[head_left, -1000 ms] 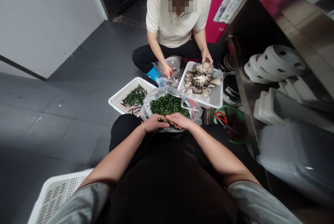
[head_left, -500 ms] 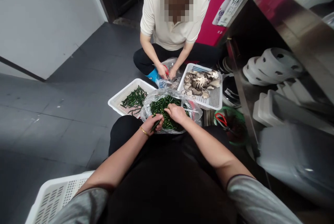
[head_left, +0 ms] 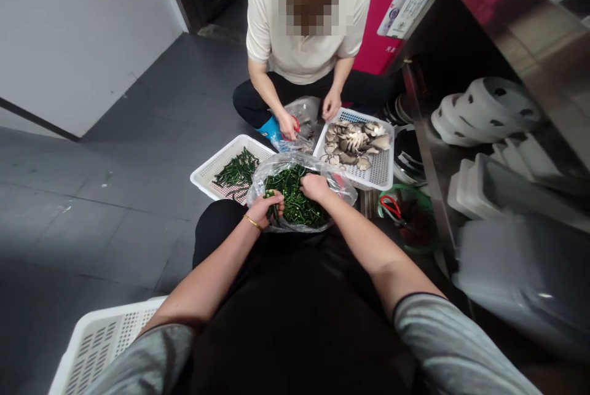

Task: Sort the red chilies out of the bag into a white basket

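Note:
A clear plastic bag (head_left: 342,193) full of thin dark-green chili peppers (head_left: 302,209) lies open in front of my lap. My left hand (head_left: 266,209) is closed around a few of these peppers at the bag's left side. Over the right part of the heap, my right hand (head_left: 316,187) has its fingers curled down among the peppers. Its fingertips are hidden, so what they pinch does not show. Beside the bag on the left, a white perforated basket (head_left: 203,175) holds more green peppers.
Opposite sits a person (head_left: 299,63) holding red-handled scissors (head_left: 295,127) over a plastic bag. A white basket (head_left: 386,168) of mushrooms (head_left: 353,144) stands right, near a green basket (head_left: 417,241) with red-handled scissors (head_left: 391,206). Metal shelving with containers (head_left: 502,189) borders the right.
My right hand has moved from beside my left hand, up and right into the pepper heap. My left hand has shifted slightly left. The person opposite has moved their hands apart.

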{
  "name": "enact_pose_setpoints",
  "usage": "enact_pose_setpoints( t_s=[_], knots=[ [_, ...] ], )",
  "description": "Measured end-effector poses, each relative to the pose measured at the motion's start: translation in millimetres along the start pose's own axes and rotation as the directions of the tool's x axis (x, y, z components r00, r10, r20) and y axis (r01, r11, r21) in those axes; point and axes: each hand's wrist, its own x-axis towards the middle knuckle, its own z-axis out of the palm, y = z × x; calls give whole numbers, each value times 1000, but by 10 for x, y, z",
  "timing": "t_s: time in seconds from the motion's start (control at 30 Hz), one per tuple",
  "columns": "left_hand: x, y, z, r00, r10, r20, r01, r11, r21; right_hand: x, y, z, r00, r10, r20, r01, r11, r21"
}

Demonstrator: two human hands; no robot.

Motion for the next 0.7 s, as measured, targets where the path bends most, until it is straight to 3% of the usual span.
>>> enact_pose_setpoints(
  t_s=[0.17, 0.27, 0.3, 0.37, 0.43, 0.47, 0.5, 0.53, 0.63, 0.7],
  knots=[
    [-28, -5, -30, 998, -9, 55, 7, 999, 36, 76, -37, -60, 1000, 1, -3, -1, 1000, 31],
    [8, -6, -25, 997, 67, -29, -64, 993, 97, 30, 81, -182, 997, 54, -55, -36, 958, 283],
    [33, 1, -4, 991, 116, -67, -105, 984, 143, -1, 110, -210, 996, 70, -47, -42, 901, 432],
    [92, 24, 65, 971, 215, -101, -184, 949, 254, -76, 114, -231, 999, 54, 8, -43, 691, 721],
    [152, 55, 151, 960, 270, -78, -228, 909, 348, -154, 48, -219, 999, -6, 53, -44, 479, 877],
    [175, 69, 191, 961, 272, -51, -233, 895, 381, -192, 0, -210, 999, -28, 46, -29, 441, 897],
    [192, 81, 226, 966, 257, -24, -227, 887, 402, -229, -50, -203, 999, -38, 16, 4, 467, 884],
    [201, 89, 252, 973, 232, -2, -210, 887, 412, -265, -94, -201, 999, -31, -38, 49, 551, 833],
    [183, 91, 268, 994, 108, 36, -113, 912, 395, -361, -155, -208, 966, -11, -260, 136, 874, 467],
    [151, 83, 224, 998, 49, 39, -59, 942, 331, -403, -137, -185, 949, -22, -316, 103, 965, 240]
  ],
)
